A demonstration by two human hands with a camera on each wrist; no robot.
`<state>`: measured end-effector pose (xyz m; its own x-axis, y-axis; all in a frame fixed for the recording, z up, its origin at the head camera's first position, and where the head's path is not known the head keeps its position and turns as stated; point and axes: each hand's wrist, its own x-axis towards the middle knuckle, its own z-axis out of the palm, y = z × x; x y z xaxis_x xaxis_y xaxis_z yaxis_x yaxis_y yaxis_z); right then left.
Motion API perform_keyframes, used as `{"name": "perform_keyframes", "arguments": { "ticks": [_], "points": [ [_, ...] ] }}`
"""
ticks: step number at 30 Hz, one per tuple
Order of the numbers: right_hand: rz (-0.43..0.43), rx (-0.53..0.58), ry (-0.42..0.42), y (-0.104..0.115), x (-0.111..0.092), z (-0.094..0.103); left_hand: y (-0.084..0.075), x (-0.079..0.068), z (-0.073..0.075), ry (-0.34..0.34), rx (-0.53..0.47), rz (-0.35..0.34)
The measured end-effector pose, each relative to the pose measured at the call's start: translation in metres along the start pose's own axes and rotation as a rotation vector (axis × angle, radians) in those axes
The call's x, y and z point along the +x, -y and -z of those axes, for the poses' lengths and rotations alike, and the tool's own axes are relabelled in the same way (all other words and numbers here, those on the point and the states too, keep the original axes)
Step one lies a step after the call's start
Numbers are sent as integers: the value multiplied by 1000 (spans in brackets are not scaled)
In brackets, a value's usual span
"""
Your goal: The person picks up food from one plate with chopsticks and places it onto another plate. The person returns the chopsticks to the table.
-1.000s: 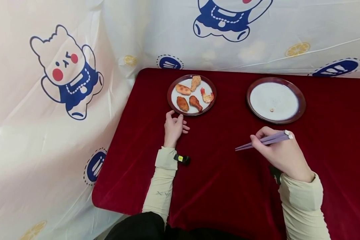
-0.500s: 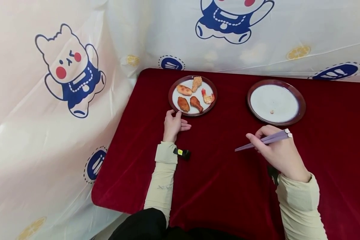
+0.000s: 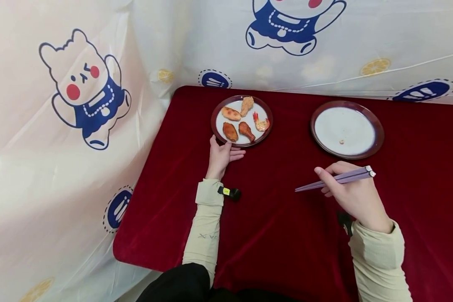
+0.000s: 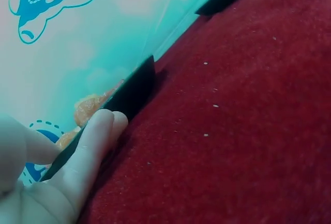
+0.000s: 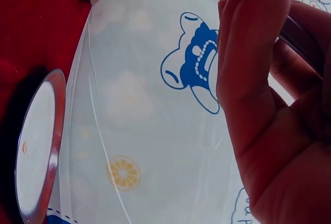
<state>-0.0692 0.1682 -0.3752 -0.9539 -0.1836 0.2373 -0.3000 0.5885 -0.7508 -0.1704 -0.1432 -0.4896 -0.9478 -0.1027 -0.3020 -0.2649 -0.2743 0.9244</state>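
Note:
My left hand (image 3: 219,159) pinches the near rim of a brown-rimmed plate (image 3: 269,121). In the left wrist view, fingers (image 4: 93,138) lie along the plate's outer side, with the thumb on the food side. On this plate are a shrimp (image 3: 262,124), a brown drumstick (image 3: 246,131), a chicken wing (image 3: 230,131), a breaded drumstick (image 3: 247,106) and an oblong browned piece (image 3: 231,113). My right hand (image 3: 356,199) holds a pair of purple chopsticks (image 3: 352,176), their tips together and pointing left above the cloth. Only part of the chopsticks shows in the right wrist view.
A second brown-rimmed plate (image 3: 343,121) stands at the right, beyond my right hand, with a small crumb (image 3: 342,142) on it. Red cloth (image 3: 272,235) covers the table. A printed white curtain (image 3: 287,71) hangs along the back and left sides.
My left hand has shifted slightly at the plate's rim, and its fingers have stretched further right along it. The right hand and chopsticks have moved only a little. The food lies as before.

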Motion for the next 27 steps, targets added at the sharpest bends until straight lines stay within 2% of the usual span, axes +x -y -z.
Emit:
{"name": "perform_keyframes", "arguments": {
  "ticks": [3, 6, 8, 11, 13, 15, 17, 24, 27],
  "points": [
    [4, -9, -23, -1, 0, 1, 1, 0, 0, 6, -17, 9],
    [55, 0, -72, -1, 5, 4, 1, 1, 1, 9, -17, 4],
    [100, 61, -115, 1, 12, 6, 1, 2, 2, 5, -18, -3],
    [155, 213, -187, 10, 27, 6, 2, 3, 2, -7, -19, -13],
    [166, 320, -228, 18, 38, 2, 3, 3, 2, -11, -7, -12],
    [168, 372, -252, 26, 47, -5, 3, 2, 2, -13, 6, -13],
    [164, 378, -253, 32, 56, -15, 3, 2, 2, -14, 19, -18],
    [180, 288, -206, 40, 80, -48, 3, 2, 2, -26, 35, -42],
    [165, 301, -202, 39, 86, -59, 2, 1, 2, -27, 46, -45]
  ]
}}
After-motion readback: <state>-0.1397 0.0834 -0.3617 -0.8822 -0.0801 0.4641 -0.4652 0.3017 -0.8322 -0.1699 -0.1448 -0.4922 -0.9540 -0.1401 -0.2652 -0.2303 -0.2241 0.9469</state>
